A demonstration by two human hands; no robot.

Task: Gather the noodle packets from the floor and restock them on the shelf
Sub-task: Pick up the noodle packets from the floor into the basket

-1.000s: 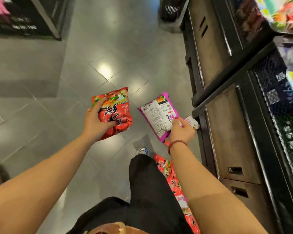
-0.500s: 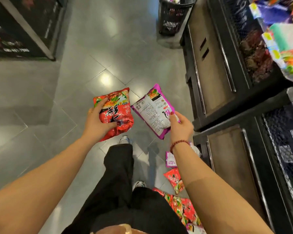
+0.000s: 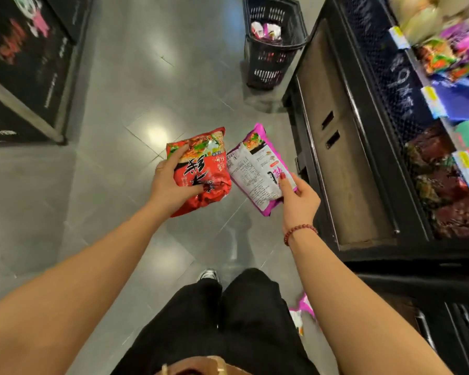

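A red noodle packet (image 3: pixel 203 169) is gripped in the left hand (image 3: pixel 171 185) and a purple noodle packet (image 3: pixel 257 171) pinched in the right hand (image 3: pixel 298 198), both now lifted higher off the floor (image 3: pixel 114 190) and nearer the shelf (image 3: pixel 385 74), so restocking is judged next.

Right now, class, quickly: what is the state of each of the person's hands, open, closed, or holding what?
Left hand: closed around the red noodle packet.
Right hand: pinching the purple noodle packet at its lower corner.
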